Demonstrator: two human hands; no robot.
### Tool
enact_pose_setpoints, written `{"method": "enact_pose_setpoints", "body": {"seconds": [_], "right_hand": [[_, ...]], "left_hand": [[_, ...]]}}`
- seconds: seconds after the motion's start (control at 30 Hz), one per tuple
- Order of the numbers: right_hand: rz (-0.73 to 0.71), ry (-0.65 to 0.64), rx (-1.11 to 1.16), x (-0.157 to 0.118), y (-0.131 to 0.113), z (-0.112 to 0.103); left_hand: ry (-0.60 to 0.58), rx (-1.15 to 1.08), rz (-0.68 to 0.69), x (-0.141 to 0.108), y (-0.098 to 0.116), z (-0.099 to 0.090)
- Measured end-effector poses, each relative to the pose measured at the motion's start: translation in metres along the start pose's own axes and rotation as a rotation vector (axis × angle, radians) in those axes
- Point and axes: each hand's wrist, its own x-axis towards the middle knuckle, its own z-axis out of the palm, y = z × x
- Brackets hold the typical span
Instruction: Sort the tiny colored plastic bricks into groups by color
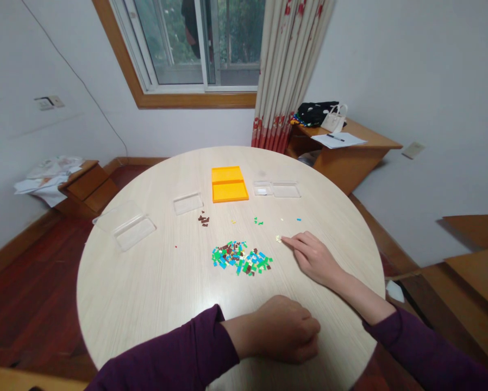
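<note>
— What kind of place, in the head view?

— A room with white walls (411, 65), a window (179, 49) and a red-patterned curtain (285, 70) beyond a round, pale table (146, 293). Off to the far right, a desk (342, 160) with a white handbag (333, 119) on top.

— And on the table?

— Near the middle, a mixed pile of tiny bricks (246, 259) in green, blue, brown and pale yellow. Behind it, left to right in a loose row: a brown group (204, 220), a yellow piece (233, 221), a green group (260, 222), a pale piece (282, 219), a blue piece (299, 219). To the left, a lone red piece (176, 246). Probably spaced out to keep colours apart.

— Any containers?

— Farther back, an orange case (230, 191), opened flat, between a clear tray (188, 204) and a pair of clear boxes (286, 189). Near the left edge, an open clear box (135, 233). Set around the outside, presumably to leave the bricks within easy reach.

— And the hands?

— Apart. Right hand (315, 259): index finger outstretched to a pale-yellow cluster (279, 238) just right of the pile, other fingers bent, nothing visibly gripped; a single fingertip, seemingly, to suit such small pieces. Left hand (285, 331): resting nearer the front, curled, palm hidden. Contents, if any: impossible to tell. Perhaps placed there to avoid covering the bricks.
</note>
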Motion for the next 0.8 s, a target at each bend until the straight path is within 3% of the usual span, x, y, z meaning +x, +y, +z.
{"method": "enact_pose_setpoints", "body": {"seconds": [0.2, 0.4, 0.6, 0.8], "right_hand": [[-0.106, -0.047, -0.074, 0.001, -0.007, -0.001], [-0.084, -0.146, -0.089, 0.011, 0.004, 0.001], [-0.067, -0.105, -0.107, 0.026, 0.029, 0.002], [-0.081, -0.066, -0.046, 0.020, 0.025, -0.001]], "left_hand": [[-0.023, 0.014, -0.005, 0.001, 0.000, 0.002], [0.022, -0.006, -0.009, 0.000, 0.000, 0.005], [0.003, 0.023, -0.003, 0.001, 0.000, 0.003], [-0.003, 0.013, -0.016, 0.000, 0.001, 0.001]]}}
